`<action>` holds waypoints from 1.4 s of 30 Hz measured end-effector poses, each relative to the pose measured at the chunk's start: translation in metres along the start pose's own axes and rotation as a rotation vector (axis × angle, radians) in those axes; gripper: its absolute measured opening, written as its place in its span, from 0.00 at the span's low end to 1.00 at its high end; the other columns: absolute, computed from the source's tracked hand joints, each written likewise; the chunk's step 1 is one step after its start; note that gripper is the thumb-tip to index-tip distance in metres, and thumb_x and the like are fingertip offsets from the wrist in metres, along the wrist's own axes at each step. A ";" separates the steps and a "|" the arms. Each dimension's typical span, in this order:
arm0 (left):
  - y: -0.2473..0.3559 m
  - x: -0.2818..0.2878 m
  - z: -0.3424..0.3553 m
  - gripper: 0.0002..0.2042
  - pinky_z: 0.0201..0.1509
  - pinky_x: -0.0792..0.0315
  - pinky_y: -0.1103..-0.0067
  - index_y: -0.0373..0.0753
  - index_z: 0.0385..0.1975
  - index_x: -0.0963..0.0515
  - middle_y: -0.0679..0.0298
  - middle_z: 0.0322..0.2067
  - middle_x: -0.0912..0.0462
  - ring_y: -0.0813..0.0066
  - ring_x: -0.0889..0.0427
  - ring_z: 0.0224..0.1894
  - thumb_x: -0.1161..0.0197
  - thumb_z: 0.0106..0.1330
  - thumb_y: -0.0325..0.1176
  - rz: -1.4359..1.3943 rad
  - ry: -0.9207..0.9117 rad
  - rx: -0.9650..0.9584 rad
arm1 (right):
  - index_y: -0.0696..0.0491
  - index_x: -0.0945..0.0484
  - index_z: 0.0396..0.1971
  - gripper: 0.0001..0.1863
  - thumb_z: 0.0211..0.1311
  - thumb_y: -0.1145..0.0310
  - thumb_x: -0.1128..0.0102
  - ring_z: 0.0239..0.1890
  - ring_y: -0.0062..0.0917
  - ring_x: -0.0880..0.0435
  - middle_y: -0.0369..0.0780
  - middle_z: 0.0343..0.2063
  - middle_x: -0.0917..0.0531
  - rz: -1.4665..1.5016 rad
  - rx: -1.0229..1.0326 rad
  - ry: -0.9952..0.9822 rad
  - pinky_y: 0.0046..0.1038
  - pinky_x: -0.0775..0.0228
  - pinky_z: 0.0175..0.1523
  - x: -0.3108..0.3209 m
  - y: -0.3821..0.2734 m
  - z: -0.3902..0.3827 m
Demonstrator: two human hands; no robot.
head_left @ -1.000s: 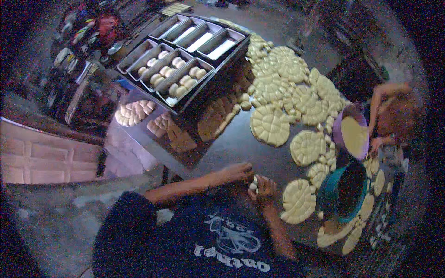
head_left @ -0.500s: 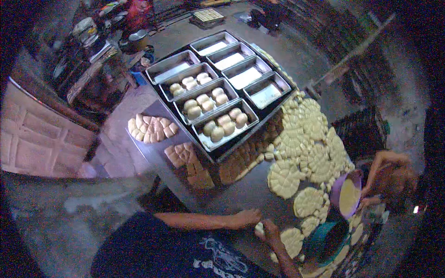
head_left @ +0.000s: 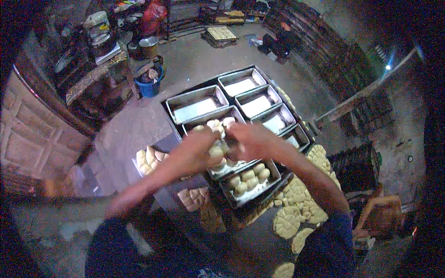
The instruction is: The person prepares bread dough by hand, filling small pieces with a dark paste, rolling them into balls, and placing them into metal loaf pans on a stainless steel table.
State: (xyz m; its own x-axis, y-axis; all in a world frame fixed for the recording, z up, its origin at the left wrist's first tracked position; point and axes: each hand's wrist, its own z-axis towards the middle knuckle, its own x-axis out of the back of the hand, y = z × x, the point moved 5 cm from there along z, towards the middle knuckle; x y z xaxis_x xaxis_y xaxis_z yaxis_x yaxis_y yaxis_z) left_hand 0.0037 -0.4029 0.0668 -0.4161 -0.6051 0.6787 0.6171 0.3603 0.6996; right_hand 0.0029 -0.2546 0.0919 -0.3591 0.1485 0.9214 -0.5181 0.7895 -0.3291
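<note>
The left hand (head_left: 200, 146) and right hand (head_left: 254, 141) come close together, blurred, over the left row of loaf tins, each grip curled inward at pale dough balls (head_left: 216, 152); I cannot tell whether either is clamped on a ball or only touching. These balls show between the hands, over or inside the third tin (head_left: 238, 169). Nearest the person, the front tin (head_left: 245, 196) holds 6 balls. The second tin, partly hidden, holds 3 visible balls, and the farthest tin (head_left: 194, 110) shows its pale bottom, as do the right row's 4 tins (head_left: 252, 106). All 8 sit in a dark tray (head_left: 286, 164) on the tabletop (head_left: 255, 236), beside scored dough rounds (head_left: 287, 221). Beyond stands a blue bucket (head_left: 149, 89), filled with unclear items.
</note>
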 end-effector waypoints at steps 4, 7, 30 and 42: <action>-0.105 0.032 0.038 0.18 0.46 0.27 0.61 0.32 0.38 0.25 0.44 0.36 0.22 0.44 0.21 0.42 0.33 0.50 0.36 0.214 0.185 0.047 | 0.55 0.26 0.37 0.19 0.49 0.58 0.37 0.42 0.42 0.19 0.46 0.37 0.21 -0.226 0.150 0.062 0.43 0.26 0.43 0.010 0.040 0.115; -0.160 0.034 0.040 0.16 0.45 0.25 0.61 0.32 0.36 0.25 0.46 0.35 0.22 0.46 0.20 0.41 0.35 0.51 0.35 0.412 0.214 0.099 | 0.55 0.25 0.38 0.17 0.47 0.66 0.37 0.41 0.43 0.19 0.45 0.36 0.21 -0.321 0.204 0.027 0.41 0.25 0.43 -0.015 0.062 0.174; -0.162 0.008 0.066 0.19 0.49 0.30 0.63 0.36 0.37 0.26 0.51 0.41 0.29 0.54 0.28 0.48 0.30 0.47 0.37 0.682 0.332 -0.178 | 0.60 0.19 0.31 0.15 0.38 0.72 0.34 0.38 0.47 0.17 0.53 0.32 0.17 -0.188 0.110 -0.014 0.42 0.24 0.42 -0.015 0.093 0.176; -0.169 0.003 0.067 0.13 0.48 0.30 0.65 0.36 0.31 0.23 0.53 0.40 0.29 0.56 0.28 0.47 0.32 0.46 0.32 0.659 0.299 -0.049 | 0.60 0.20 0.33 0.14 0.40 0.78 0.36 0.39 0.46 0.17 0.54 0.32 0.17 -0.268 0.069 -0.002 0.42 0.24 0.44 -0.024 0.101 0.182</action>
State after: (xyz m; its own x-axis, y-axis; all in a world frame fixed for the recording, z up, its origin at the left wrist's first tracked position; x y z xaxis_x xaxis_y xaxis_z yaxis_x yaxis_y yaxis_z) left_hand -0.1471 -0.4181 -0.0341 0.2485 -0.4436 0.8611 0.7087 0.6893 0.1506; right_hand -0.1822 -0.2872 -0.0013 -0.2036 -0.0612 0.9771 -0.6466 0.7578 -0.0872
